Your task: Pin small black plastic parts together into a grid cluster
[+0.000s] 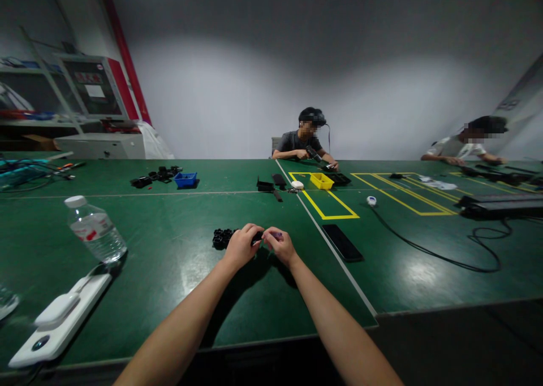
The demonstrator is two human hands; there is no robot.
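A black part made of round cells (221, 238) is on the green table, its right side hidden by my left hand (243, 247). The fingers of that hand are closed on a dark piece (257, 237); I cannot tell whether it belongs to the same black part. Close beside it, my right hand (280, 246) pinches a small purple piece (278, 235), mostly covered by the fingers. The two hands' fingertips nearly meet above the table.
A water bottle (98, 230) and a white power strip (63, 312) are at left. Black parts (156, 176) lie near a blue bin (185, 180). A phone (341, 242), a yellow bin (321, 181) and a cable (424, 252) are to the right. Two people sit across.
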